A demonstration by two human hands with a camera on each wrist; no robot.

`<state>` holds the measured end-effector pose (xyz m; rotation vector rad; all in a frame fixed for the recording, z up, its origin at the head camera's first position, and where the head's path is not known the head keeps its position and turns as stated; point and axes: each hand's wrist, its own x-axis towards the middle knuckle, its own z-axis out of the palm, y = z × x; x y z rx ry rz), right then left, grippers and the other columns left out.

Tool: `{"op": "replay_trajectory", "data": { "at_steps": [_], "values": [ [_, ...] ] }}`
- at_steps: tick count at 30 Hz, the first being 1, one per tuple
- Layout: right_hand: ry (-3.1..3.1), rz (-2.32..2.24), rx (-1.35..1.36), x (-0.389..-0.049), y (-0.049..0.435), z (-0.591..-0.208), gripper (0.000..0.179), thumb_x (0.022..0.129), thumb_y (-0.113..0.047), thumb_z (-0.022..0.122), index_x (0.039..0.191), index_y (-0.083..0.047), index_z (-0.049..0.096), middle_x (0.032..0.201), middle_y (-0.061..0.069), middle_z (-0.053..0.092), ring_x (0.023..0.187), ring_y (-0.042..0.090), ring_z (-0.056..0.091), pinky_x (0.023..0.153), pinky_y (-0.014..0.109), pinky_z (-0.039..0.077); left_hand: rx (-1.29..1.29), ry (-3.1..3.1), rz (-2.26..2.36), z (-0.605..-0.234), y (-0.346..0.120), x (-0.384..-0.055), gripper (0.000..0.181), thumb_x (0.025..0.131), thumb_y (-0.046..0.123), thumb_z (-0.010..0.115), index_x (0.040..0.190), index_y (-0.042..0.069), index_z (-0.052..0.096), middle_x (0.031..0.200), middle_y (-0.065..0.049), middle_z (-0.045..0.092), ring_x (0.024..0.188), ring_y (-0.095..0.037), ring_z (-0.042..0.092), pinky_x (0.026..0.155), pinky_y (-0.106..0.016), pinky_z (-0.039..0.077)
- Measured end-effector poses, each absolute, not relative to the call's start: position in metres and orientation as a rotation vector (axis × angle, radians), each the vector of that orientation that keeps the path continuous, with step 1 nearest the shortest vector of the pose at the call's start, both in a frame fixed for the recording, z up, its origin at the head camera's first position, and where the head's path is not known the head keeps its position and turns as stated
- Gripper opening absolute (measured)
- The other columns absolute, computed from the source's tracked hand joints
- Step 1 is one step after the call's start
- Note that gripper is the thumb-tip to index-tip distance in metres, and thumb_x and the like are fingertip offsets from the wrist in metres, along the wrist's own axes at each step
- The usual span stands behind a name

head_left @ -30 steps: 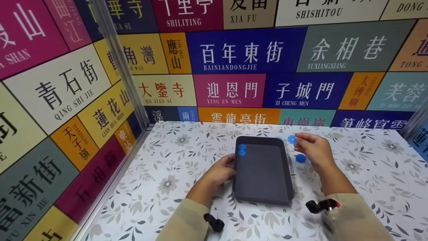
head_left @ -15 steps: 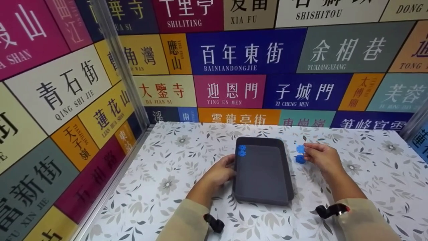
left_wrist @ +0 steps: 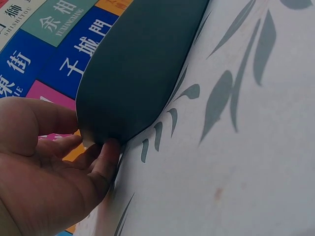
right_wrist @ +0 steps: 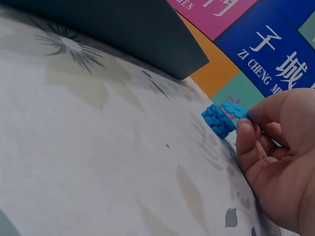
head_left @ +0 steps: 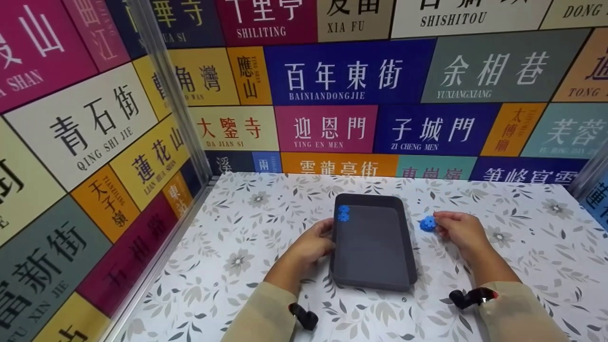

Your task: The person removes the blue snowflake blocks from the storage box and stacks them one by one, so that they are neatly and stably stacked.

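Observation:
Between the thumb and fingers of my right hand is a blue snowflake-shaped plastic disc. It is right by a small stack of blue discs on the table; whether the two touch is hard to tell. A dark grey rectangular tray lies to the left of the stack. Two more blue snowflake discs sit in its far left corner, one in front of the other. My left hand grips the tray's left side with bent fingers; its fingertips are partly hidden in the head view.
A white cloth with grey leaves and flowers covers the table. Panels with coloured street-name signs stand along the back and left edges. Both wrists carry small black devices over beige sleeves.
My right hand has moved back from near the tray's far right corner, to the right and towards me, bringing its blue disc down to the stack. My left hand and the tray stay put.

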<state>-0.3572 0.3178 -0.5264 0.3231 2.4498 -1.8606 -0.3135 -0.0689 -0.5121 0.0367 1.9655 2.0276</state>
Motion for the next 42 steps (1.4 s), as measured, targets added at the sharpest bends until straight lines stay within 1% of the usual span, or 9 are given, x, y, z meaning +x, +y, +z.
{"op": "replay_trajectory", "data": {
  "at_steps": [5,11,18,24,31,39,42],
  "values": [
    [2.469,-1.828,0.326,-0.3586,0.3172,-0.5277,0.047,0.105,-0.024,0.067,0.142,0.004,0.064,0.088,-0.015,0.073,0.080,0.003,0.066,0.072,0.021,0.060,0.039,1.985,2.018,-0.5123,-0.0694,-0.3132,0.086,0.078,-0.017,0.054,0.161,0.004,0.044,0.165,-0.017,0.051,0.148,-0.031,0.055,0.115,-0.041,0.052],
    [2.468,-1.791,0.391,-0.3595,0.3168,-0.5278,0.047,0.105,-0.025,0.066,0.144,0.002,0.063,0.092,-0.015,0.071,0.082,0.003,0.068,0.075,0.020,0.061,0.034,1.990,2.012,-0.5112,-0.0694,-0.3118,0.086,0.078,-0.016,0.057,0.161,0.005,0.045,0.164,-0.016,0.051,0.145,-0.030,0.056,0.111,-0.037,0.053],
    [2.486,-1.787,0.377,-0.3596,0.3165,-0.5302,0.048,0.105,-0.023,0.066,0.144,0.004,0.062,0.090,-0.014,0.073,0.080,0.001,0.070,0.075,0.020,0.062,0.064,1.998,2.002,-0.5122,-0.0703,-0.3123,0.086,0.079,-0.014,0.055,0.162,0.003,0.043,0.165,-0.017,0.049,0.148,-0.032,0.053,0.113,-0.040,0.053],
    [2.506,-1.783,0.344,-0.3602,0.3169,-0.5328,0.048,0.104,-0.023,0.068,0.142,0.005,0.062,0.087,-0.014,0.074,0.078,0.000,0.070,0.074,0.019,0.062,0.086,1.990,2.010,-0.5142,-0.0708,-0.3139,0.084,0.079,-0.013,0.053,0.161,0.001,0.042,0.166,-0.018,0.047,0.146,-0.032,0.055,0.105,-0.036,0.055],
    [2.486,-1.791,0.370,-0.3607,0.3165,-0.5338,0.049,0.104,-0.023,0.068,0.144,0.004,0.062,0.088,-0.014,0.074,0.079,0.001,0.070,0.075,0.019,0.062,0.061,2.001,2.005,-0.5142,-0.0708,-0.3135,0.084,0.079,-0.014,0.054,0.161,0.002,0.043,0.166,-0.018,0.048,0.148,-0.034,0.054,0.112,-0.042,0.054],
    [2.448,-1.834,0.399,-0.3597,0.3169,-0.5328,0.049,0.104,-0.024,0.069,0.145,0.001,0.061,0.090,-0.014,0.074,0.081,0.002,0.071,0.077,0.019,0.062,0.081,1.995,2.006,-0.5132,-0.0700,-0.3139,0.084,0.079,-0.014,0.053,0.161,0.001,0.043,0.164,-0.019,0.048,0.149,-0.034,0.053,0.108,-0.039,0.055],
    [2.428,-1.862,0.428,-0.3591,0.3164,-0.5313,0.048,0.104,-0.024,0.068,0.146,0.000,0.061,0.093,-0.012,0.074,0.082,0.003,0.071,0.078,0.020,0.063,0.084,2.007,1.998,-0.5124,-0.0699,-0.3129,0.084,0.079,-0.014,0.054,0.161,0.001,0.043,0.165,-0.018,0.048,0.150,-0.034,0.052,0.110,-0.039,0.055]
  ]
}}
